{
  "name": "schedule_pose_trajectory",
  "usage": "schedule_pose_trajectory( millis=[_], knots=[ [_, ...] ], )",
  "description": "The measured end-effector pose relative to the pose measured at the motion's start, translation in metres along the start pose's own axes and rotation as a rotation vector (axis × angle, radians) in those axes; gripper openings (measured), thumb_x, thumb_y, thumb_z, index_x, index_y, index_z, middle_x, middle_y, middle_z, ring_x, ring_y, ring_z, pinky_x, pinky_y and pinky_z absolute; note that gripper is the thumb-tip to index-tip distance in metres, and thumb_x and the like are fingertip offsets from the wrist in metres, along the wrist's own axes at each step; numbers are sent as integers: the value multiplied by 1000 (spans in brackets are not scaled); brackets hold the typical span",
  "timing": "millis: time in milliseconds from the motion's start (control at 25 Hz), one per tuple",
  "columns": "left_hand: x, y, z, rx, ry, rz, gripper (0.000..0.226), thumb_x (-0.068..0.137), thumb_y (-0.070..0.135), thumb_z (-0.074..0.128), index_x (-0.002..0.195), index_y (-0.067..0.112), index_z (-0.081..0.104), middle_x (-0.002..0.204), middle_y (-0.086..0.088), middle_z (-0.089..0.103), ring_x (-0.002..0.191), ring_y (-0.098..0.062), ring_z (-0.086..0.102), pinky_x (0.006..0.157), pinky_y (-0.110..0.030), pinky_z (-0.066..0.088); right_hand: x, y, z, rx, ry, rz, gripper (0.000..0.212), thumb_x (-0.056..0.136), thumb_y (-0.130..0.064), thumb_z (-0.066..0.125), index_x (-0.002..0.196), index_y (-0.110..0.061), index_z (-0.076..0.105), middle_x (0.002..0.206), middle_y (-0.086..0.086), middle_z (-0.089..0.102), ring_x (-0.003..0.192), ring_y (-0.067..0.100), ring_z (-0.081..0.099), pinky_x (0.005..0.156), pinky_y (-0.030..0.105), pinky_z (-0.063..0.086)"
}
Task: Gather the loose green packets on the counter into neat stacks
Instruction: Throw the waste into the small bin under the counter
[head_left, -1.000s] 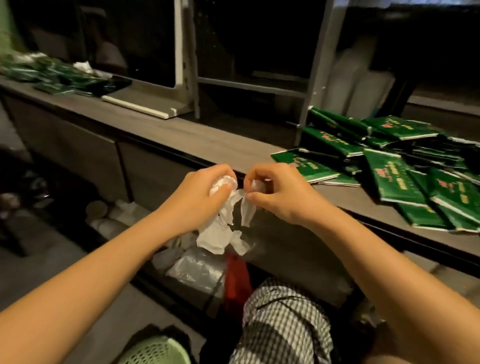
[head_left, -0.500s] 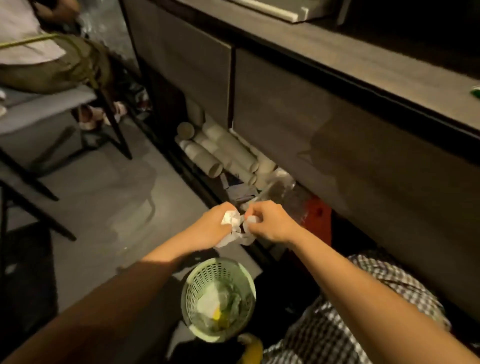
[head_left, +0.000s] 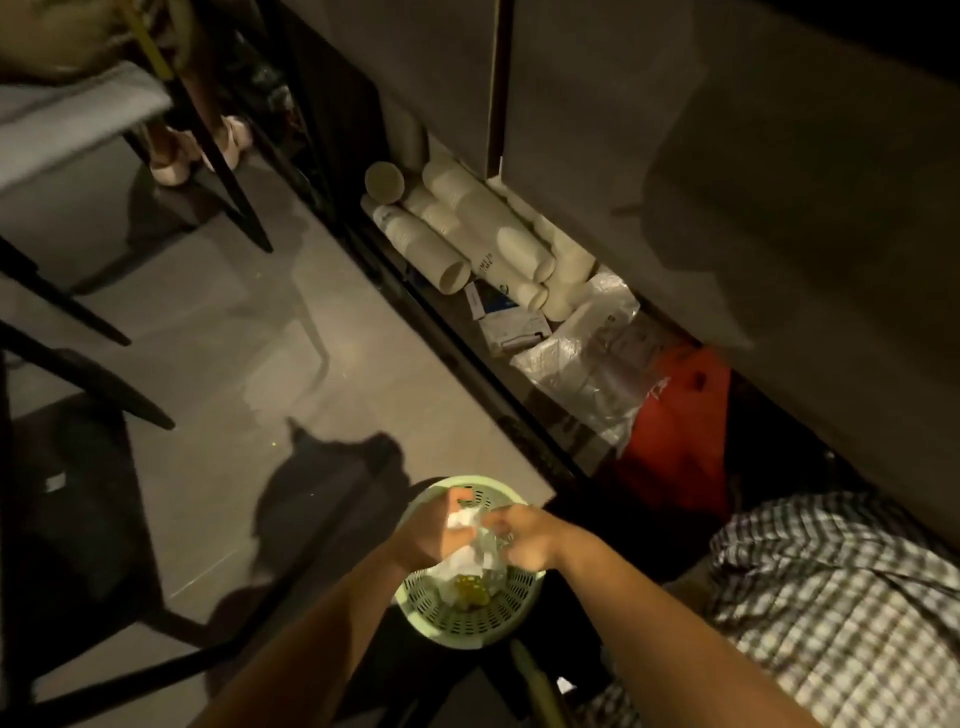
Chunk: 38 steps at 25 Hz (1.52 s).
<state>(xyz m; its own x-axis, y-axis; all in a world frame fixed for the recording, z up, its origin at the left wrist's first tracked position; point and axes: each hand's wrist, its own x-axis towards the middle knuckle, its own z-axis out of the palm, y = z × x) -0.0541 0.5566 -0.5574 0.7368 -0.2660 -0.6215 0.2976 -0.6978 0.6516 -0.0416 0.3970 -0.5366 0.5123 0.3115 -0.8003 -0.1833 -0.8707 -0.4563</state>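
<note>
Over basket (head_left: 452, 623) on floor (head_left: 260, 364), left hand (head_left: 428, 532) and right hand (head_left: 527, 540) pinch crumpled white wrapper (head_left: 467, 548) between them; cup stacks (head_left: 457, 234) lie beneath cabinet (head_left: 675, 156) beyond.

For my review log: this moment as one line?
left hand: grips crumpled wrapper | right hand: pinches it | over green basket | packets unseen

The left hand (head_left: 423, 535) and right hand (head_left: 530, 543) are down from counter height; the crumpled white wrapper (head_left: 462, 521) they grip now hangs directly over the green basket (head_left: 452, 621).
</note>
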Motion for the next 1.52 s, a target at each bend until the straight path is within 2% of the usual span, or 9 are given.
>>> schedule_pose_trajectory(
  millis=[160, 320, 480, 680, 800, 920, 1120, 1320, 1520],
  knots=[
    [9, -2, 4, 108, -115, -22, 36, 96, 10, 50, 130, -1, 45, 131, -19, 49, 115, -20, 48, 104, -23, 37, -1, 10, 2, -125, 31, 33, 48, 92, -14, 55, 138, -19, 44, 138, 9, 49, 124, 26, 50, 99, 27, 40],
    [11, 33, -12, 259, -51, 112, 33, 84, 40, 52, 112, 24, 61, 108, -17, 62, 97, -17, 58, 87, -27, 41, -23, 16, -33, -139, 192, 8, 39, 92, -26, 54, 130, -16, 52, 129, 13, 56, 117, 28, 55, 94, 27, 42],
    [5, 102, -41, 508, -107, 237, 33, 95, 25, 47, 126, 13, 50, 114, -15, 62, 103, -24, 55, 89, -29, 40, -75, 17, -83, -248, 341, -23, 34, 93, -24, 52, 124, -10, 56, 124, 14, 59, 115, 29, 55, 90, 28, 41],
    [-47, 208, -75, 677, -176, 466, 40, 97, 36, 46, 135, 23, 43, 126, -1, 54, 104, -18, 57, 91, -36, 49, -169, 18, -124, -319, 506, -15, 30, 92, -25, 52, 118, -13, 59, 122, 10, 61, 114, 27, 56, 89, 29, 43],
    [-89, 268, -78, 828, -149, 619, 41, 97, 39, 45, 136, 26, 41, 125, 0, 56, 102, -17, 56, 90, -38, 48, -240, 10, -133, -366, 607, 15, 16, 90, -25, 53, 98, -13, 61, 109, 11, 64, 102, 29, 60, 83, 36, 47],
    [-132, 319, -74, 957, -117, 752, 44, 97, 40, 43, 139, 26, 38, 132, 2, 51, 100, -11, 50, 91, -32, 45, -315, -1, -136, -443, 673, 33, 21, 90, -24, 53, 105, -14, 63, 106, 8, 66, 98, 27, 61, 81, 36, 50],
    [-195, 387, -62, 1022, -70, 972, 44, 96, 43, 43, 138, 31, 38, 130, 7, 52, 112, -10, 50, 97, -31, 43, -417, -6, -137, -523, 795, 85, 26, 92, -25, 52, 114, -17, 62, 110, 2, 65, 100, 21, 60, 87, 37, 48],
    [-224, 449, -40, 1006, -43, 1138, 37, 96, 39, 45, 132, 29, 44, 128, 8, 55, 109, -8, 53, 95, -29, 44, -484, 16, -149, -485, 931, 144, 25, 93, -26, 53, 117, -23, 59, 95, -8, 58, 84, 12, 52, 78, 28, 46],
    [-230, 509, -9, 967, -7, 1278, 37, 95, 39, 46, 131, 30, 45, 129, 7, 54, 110, -7, 53, 94, -30, 45, -534, 56, -169, -409, 1044, 229, 29, 94, -29, 53, 122, -24, 55, 102, -10, 61, 91, 13, 56, 81, 27, 46]
  ],
)
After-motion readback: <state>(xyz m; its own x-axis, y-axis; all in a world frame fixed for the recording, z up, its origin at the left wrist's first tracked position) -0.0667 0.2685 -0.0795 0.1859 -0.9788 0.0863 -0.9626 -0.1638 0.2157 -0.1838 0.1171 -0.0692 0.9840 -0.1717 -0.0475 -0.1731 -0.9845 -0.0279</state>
